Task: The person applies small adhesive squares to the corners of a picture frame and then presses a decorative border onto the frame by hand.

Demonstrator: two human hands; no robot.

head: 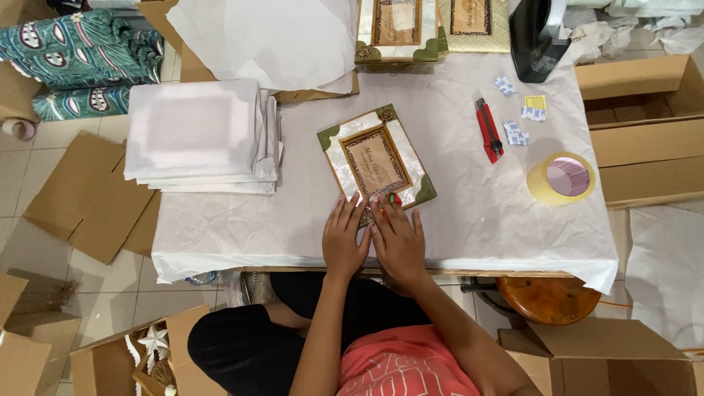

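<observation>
**Picture frame under both hands at the desk's near edge**

Picture frame (376, 160), pearly white with green corners and a brown inner border, lies flat and tilted on the white paper covering the desk (455, 220). Nearest the frame's lower edge, the left hand (345, 236) and right hand (398, 238) rest side by side, palms down, fingers stretched flat and holding nothing; their fingertips cover the frame's near edge, hiding that corner. A small red-and-green object shows at the right fingertips, too small to make out. Right of the frame lie a red utility knife (488, 130), small white-and-blue sachets (515, 133) and a roll of clear tape (562, 178). Left of the frame sits a stack of white-wrapped parcels (198, 132). Beyond the frame, two more frames (400, 29) are cut off by the picture's top edge.
</observation>
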